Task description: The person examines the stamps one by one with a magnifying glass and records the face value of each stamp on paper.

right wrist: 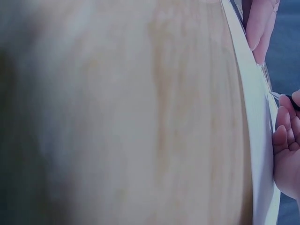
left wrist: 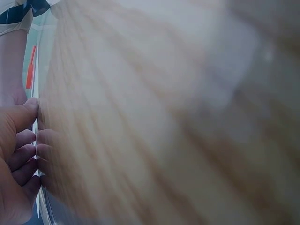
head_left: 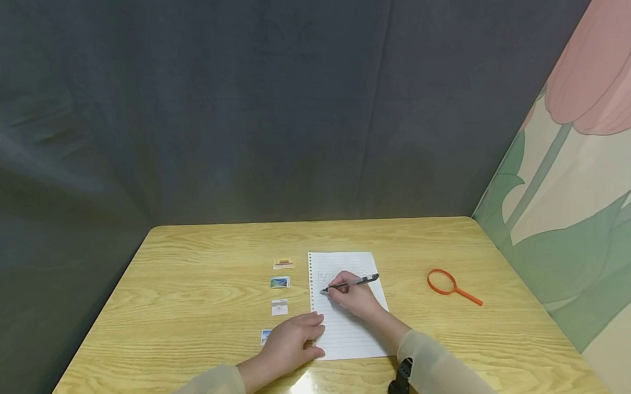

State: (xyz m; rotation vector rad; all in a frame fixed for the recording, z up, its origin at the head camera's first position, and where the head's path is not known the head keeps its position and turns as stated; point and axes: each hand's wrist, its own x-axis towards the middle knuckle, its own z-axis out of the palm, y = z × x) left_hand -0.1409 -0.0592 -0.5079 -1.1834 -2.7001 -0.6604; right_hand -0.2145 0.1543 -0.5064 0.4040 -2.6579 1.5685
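A sheet of lined paper [head_left: 352, 340] with a row of holes down its left side lies on the table, faint writing along its upper part. My right hand [head_left: 356, 297] rests on it and grips a pen [head_left: 362, 280], whose tip meets the paper near the left margin. In the right wrist view the pen tip [right wrist: 275, 94] shows beside the curled fingers. My left hand [head_left: 291, 343] presses the sheet's lower left edge with its fingers fairly straight; it partly covers a small blue picture stamp [head_left: 265, 336].
Above that stamp, in a column left of the paper, lie a pale stamp [head_left: 279, 306], a green-blue stamp [head_left: 279, 282] and a yellowish stamp [head_left: 283, 263]. An orange magnifying glass [head_left: 469, 297] lies to the right on the wooden table [head_left: 193, 294]. A dark curtain [head_left: 292, 134] hangs behind.
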